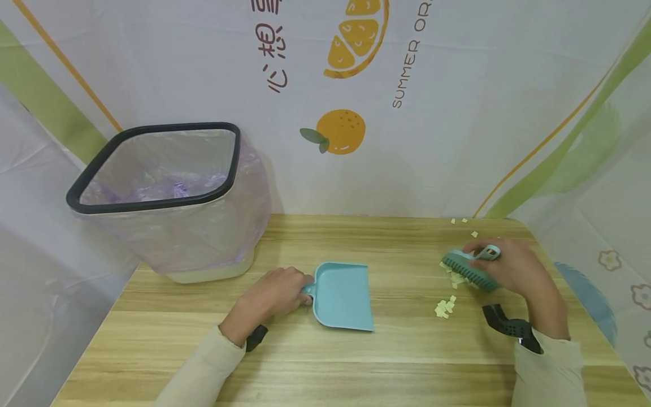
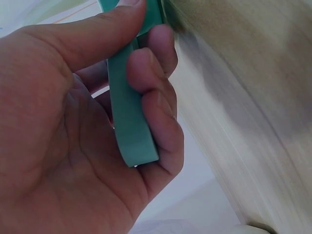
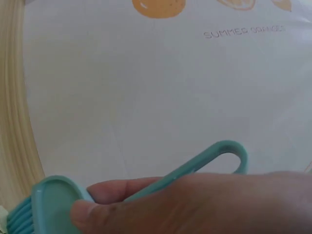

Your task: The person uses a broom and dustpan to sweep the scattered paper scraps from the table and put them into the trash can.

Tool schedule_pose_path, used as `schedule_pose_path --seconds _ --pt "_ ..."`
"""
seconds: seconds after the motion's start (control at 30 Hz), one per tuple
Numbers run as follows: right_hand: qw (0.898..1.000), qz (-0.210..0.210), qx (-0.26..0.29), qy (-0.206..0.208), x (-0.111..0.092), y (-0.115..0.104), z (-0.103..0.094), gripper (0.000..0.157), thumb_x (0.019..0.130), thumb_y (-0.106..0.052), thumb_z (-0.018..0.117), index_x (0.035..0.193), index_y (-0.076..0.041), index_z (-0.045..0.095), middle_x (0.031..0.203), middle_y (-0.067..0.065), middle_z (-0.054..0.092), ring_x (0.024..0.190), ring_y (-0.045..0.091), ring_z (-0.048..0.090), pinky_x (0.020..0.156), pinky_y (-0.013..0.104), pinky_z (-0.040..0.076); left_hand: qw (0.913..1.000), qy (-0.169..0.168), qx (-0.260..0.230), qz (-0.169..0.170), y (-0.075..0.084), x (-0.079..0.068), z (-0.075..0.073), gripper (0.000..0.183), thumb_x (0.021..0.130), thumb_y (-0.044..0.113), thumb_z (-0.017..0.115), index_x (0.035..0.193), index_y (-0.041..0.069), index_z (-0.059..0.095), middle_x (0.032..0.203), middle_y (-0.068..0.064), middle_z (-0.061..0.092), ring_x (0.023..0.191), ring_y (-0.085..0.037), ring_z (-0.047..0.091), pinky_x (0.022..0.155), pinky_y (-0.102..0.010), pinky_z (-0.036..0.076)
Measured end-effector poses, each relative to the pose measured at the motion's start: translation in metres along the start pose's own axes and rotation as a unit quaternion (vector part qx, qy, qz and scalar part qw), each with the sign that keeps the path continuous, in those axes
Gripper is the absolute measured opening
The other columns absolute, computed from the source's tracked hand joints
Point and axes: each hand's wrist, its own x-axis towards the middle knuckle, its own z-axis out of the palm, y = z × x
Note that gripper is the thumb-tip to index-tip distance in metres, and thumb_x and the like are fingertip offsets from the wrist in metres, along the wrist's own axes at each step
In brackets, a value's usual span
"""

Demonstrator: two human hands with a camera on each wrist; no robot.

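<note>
My left hand grips the handle of a light blue dustpan, which lies on the table with its flat edge facing right. In the left wrist view the fingers curl round the dustpan handle. Over at the right side, my right hand holds a teal hand brush by its handle, bristles down among small pale yellow paper scraps. A loose group of scraps lies just in front of the brush. In the right wrist view, thumb and fingers pinch the brush handle near its head.
A bin with a black rim and a purple-tinted liner stands at the table's back left. Several more scraps lie near the back right edge. A printed curtain hangs behind the wooden table.
</note>
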Motion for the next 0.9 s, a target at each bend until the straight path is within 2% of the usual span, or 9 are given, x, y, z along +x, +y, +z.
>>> schedule_pose_path --seconds 0.2,0.4,0.53,0.67,0.8,0.9 --pt "0.999 -0.033 0.016 -0.018 0.001 -0.013 0.001 0.024 0.092 -0.005 0.089 0.114 -0.006 0.080 0.096 0.006 0.080 0.090 0.034 0.074 0.078 0.050 0.056 1.0000 -0.003 0.001 -0.004 0.001 0.000 -0.001 0.015 0.101 0.022 0.082 0.097 0.013 0.071 0.083 0.004 0.058 0.076 -0.016 0.052 0.071 -0.040 0.047" --pt "0.998 -0.038 0.033 -0.039 0.001 -0.024 0.003 0.025 0.092 -0.004 0.088 0.115 -0.009 0.079 0.097 0.001 0.076 0.086 0.023 0.070 0.072 0.041 0.054 1.0000 -0.004 0.003 -0.006 0.001 0.000 -0.001 0.015 0.101 0.023 0.083 0.097 0.014 0.071 0.083 0.005 0.060 0.076 -0.016 0.053 0.071 -0.040 0.047" --pt "0.998 -0.029 0.042 -0.044 0.002 -0.028 0.003 0.026 0.093 -0.003 0.085 0.117 -0.010 0.079 0.098 0.004 0.075 0.085 0.022 0.069 0.071 0.041 0.053 1.0000 -0.003 -0.001 -0.005 0.001 0.000 -0.001 0.016 0.101 0.022 0.083 0.096 0.014 0.070 0.083 0.004 0.058 0.076 -0.016 0.052 0.070 -0.039 0.046" --pt "0.998 -0.037 0.025 -0.038 0.000 -0.027 0.000 0.021 0.096 -0.002 0.079 0.117 -0.009 0.079 0.098 0.008 0.077 0.086 0.027 0.071 0.072 0.045 0.054 1.0000 -0.001 -0.006 -0.004 0.001 -0.001 -0.001 0.017 0.101 0.021 0.083 0.094 0.014 0.068 0.080 0.003 0.056 0.075 -0.017 0.051 0.069 -0.038 0.045" --pt "0.999 -0.041 -0.020 -0.028 -0.003 -0.024 -0.005 0.010 0.099 -0.005 0.075 0.106 -0.009 0.081 0.103 0.012 0.080 0.091 0.034 0.073 0.077 0.051 0.056 1.0000 0.001 -0.006 -0.005 0.001 -0.001 -0.001 0.018 0.101 0.021 0.083 0.092 0.015 0.068 0.080 0.003 0.056 0.075 -0.017 0.051 0.069 -0.038 0.045" --pt "0.998 -0.026 -0.041 -0.032 -0.004 -0.023 -0.007 0.007 0.098 -0.008 0.073 0.096 -0.012 0.079 0.096 0.007 0.078 0.085 0.028 0.069 0.077 0.049 0.054 1.0000 0.001 -0.006 -0.007 0.001 -0.001 -0.001 0.018 0.101 0.021 0.083 0.093 0.015 0.068 0.080 0.002 0.056 0.075 -0.017 0.050 0.069 -0.039 0.045"
